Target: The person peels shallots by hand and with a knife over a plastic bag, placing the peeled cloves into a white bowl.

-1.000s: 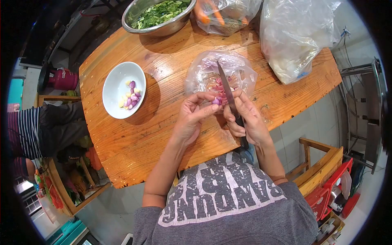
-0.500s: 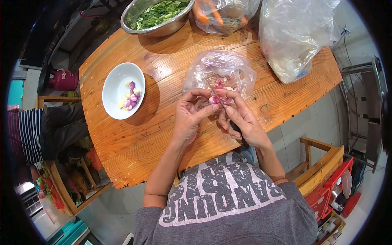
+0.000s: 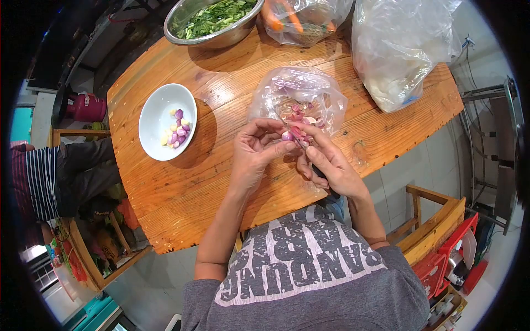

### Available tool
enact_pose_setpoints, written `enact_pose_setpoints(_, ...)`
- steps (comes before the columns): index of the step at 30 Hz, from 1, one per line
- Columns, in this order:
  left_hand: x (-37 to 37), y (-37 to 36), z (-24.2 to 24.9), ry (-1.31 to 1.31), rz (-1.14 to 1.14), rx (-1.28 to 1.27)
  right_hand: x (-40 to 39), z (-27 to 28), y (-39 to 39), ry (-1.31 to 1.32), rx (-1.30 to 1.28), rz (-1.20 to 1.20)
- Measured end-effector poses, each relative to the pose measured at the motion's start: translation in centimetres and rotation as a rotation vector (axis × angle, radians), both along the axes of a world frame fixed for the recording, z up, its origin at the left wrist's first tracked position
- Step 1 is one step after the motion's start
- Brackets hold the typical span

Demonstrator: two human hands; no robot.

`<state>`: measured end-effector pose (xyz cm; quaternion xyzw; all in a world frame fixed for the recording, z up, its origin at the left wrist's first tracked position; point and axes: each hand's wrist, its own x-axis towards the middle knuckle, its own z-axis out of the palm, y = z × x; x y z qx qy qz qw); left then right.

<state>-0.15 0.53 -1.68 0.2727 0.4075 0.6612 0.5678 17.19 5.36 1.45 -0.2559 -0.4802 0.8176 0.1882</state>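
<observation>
My left hand (image 3: 258, 146) pinches a small purple shallot (image 3: 287, 135) between thumb and fingertips. In my right hand (image 3: 327, 157) is a knife with a black handle (image 3: 320, 174); its blade lies against the shallot, and a strip of reddish skin (image 3: 298, 131) shows beside it. Just beyond both hands, a clear plastic bag (image 3: 276, 88) lies spread on the table with shallots and loose peelings (image 3: 301, 113) on it. To the left stands a white bowl (image 3: 152, 110) holding several peeled shallots and pale cloves (image 3: 178, 132).
On the wooden table (image 3: 221, 99) a metal bowl of chopped greens (image 3: 215, 22) stands at the back. Beside it are a plastic bag with carrots (image 3: 301, 22) and a larger plastic bag (image 3: 395, 49). A person in striped clothing (image 3: 41, 176) is at far left. A wooden chair (image 3: 433, 226) stands at right.
The knife blade has shifted slightly at the shallot, and a strip of reddish skin now shows more clearly between my hands. My hands stay in almost the same place.
</observation>
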Motion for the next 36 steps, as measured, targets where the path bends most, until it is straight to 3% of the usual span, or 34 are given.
enact_pose_setpoints(6, 0.0, -0.1, 0.6, -0.043, -0.019, -0.055, 0.2, -1.1, 0.1, 0.062, -0.062, -0.084)
enact_pose_setpoints(9, -0.1, 0.0, 0.5, -0.067, -0.037, -0.051, 0.3, -0.5, 0.2, 0.128, -0.26, -0.08)
enact_pose_setpoints(15, 0.1, 0.0, 0.5, 0.01, 0.023, -0.02, -0.1, -0.3, 0.1, 0.098, -0.105, -0.047)
enact_pose_setpoints(26, 0.2, 0.0, 0.1, -0.021, 0.018, 0.003, -0.1, -1.3, -0.2, 0.107, -0.133, -0.12)
enact_pose_setpoints(36, -0.1, 0.1, 0.9, -0.07, -0.055, -0.079, 0.7, -1.1, 0.6, 0.298, -0.507, -0.064)
